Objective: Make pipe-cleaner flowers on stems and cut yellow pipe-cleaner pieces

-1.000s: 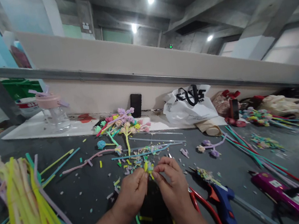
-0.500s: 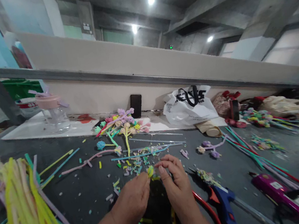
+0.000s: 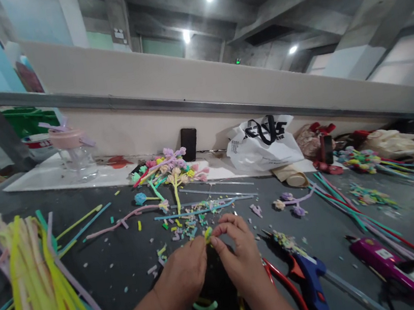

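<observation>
My left hand (image 3: 183, 275) and my right hand (image 3: 236, 261) meet over the dark table (image 3: 121, 259), fingertips pinched together on a small yellow-green pipe cleaner piece (image 3: 207, 234). Both hands are closed on it. Just beyond the fingers lies a scatter of short coloured pipe cleaner scraps (image 3: 186, 224). Below my wrists a green pipe cleaner (image 3: 205, 307) curves across a dark patch.
A thick pile of yellow, pink and green pipe cleaners (image 3: 36, 286) lies at left. Finished pipe cleaner flowers (image 3: 171, 173) sit behind the scraps. Red-handled cutters (image 3: 283, 288), a blue glue gun (image 3: 311, 279) and a magenta glue gun (image 3: 387, 263) lie right. A white bag (image 3: 263, 144) and phone (image 3: 189, 143) stand against the wall.
My hands stayed together on the small piece, shifting slightly and turning it between the fingertips; the view tilted a little. Nothing else on the table moved.
</observation>
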